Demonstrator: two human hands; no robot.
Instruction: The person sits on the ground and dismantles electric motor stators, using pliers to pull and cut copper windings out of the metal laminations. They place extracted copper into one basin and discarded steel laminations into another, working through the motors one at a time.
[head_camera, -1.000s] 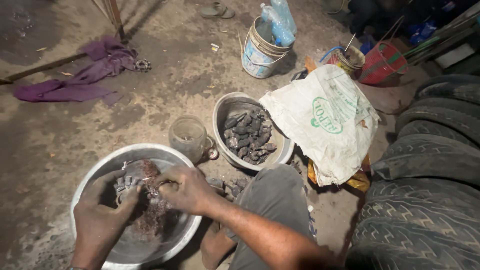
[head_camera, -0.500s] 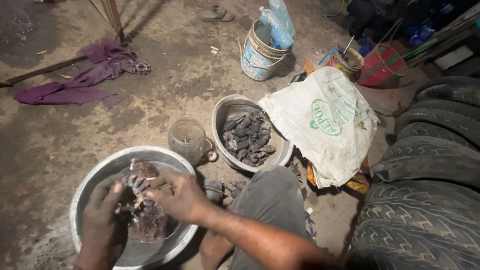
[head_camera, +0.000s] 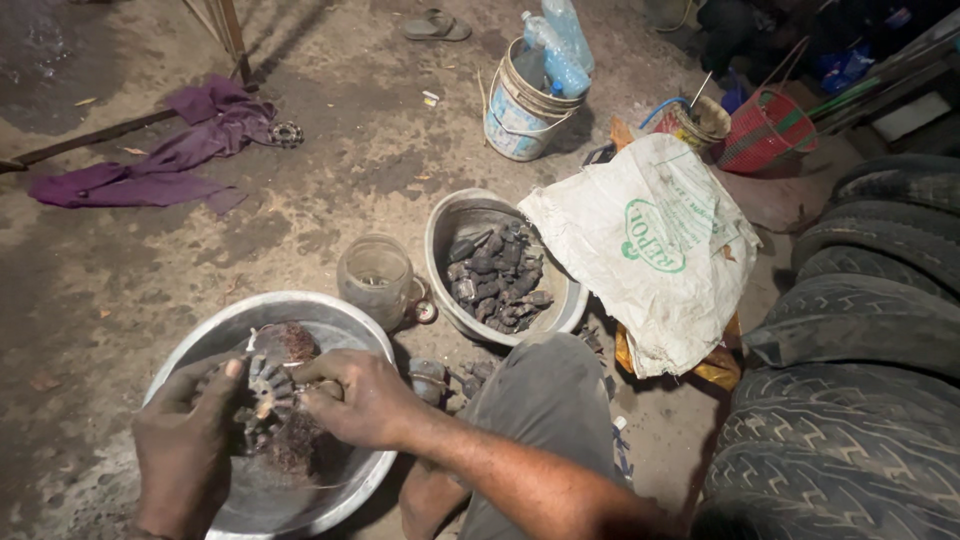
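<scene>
Stacked tyres are seen along the right edge, treads up. A white woven sack is draped just left of them, overlapping the rim of a metal bowl filled with dark greasy parts. A purple rag is spread on the dirt floor at upper left. A plastic bucket with bottles in it is placed at top centre, a red basket to its right. A large metal basin is set at lower left. Over it, a toothed gear-like part is gripped from both sides: left hand wrapped on its left edge, thumb on top; right hand closed on its right side. A cloudy glass jar is placed between basin and bowl.
</scene>
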